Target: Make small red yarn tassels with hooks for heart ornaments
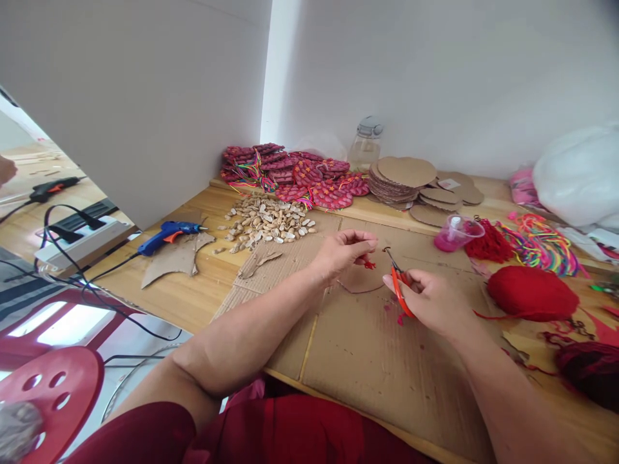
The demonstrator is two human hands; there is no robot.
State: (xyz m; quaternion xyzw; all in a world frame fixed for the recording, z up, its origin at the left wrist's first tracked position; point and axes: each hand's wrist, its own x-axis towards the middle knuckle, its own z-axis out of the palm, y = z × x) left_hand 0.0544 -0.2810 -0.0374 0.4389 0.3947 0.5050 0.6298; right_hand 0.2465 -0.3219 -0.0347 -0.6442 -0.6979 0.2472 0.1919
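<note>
My left hand (pixel 343 253) is closed in a pinch above the cardboard sheet, and a small red tuft (pixel 369 264), seemingly yarn, hangs below its fingertips. Orange-handled scissors (pixel 399 290) are in my right hand (pixel 430 296), their blades pointing away from me and up toward the left fingers. At the blade tips there is a small dark strand, too fine to make out. A thin dark cord (pixel 360 292) curves over the cardboard (pixel 358 348) between the hands. Tiny pink-red scraps (pixel 400 319) lie under the scissors.
Peanut shells (pixel 271 222) are heaped behind the cardboard, with a blue glue gun (pixel 169 237) at left. Pink decorated pieces (pixel 309 177), a bottle (pixel 366 143) and cardboard discs (pixel 406 174) line the back. A cup (pixel 454 233) and red yarn (pixel 532 293) sit at right.
</note>
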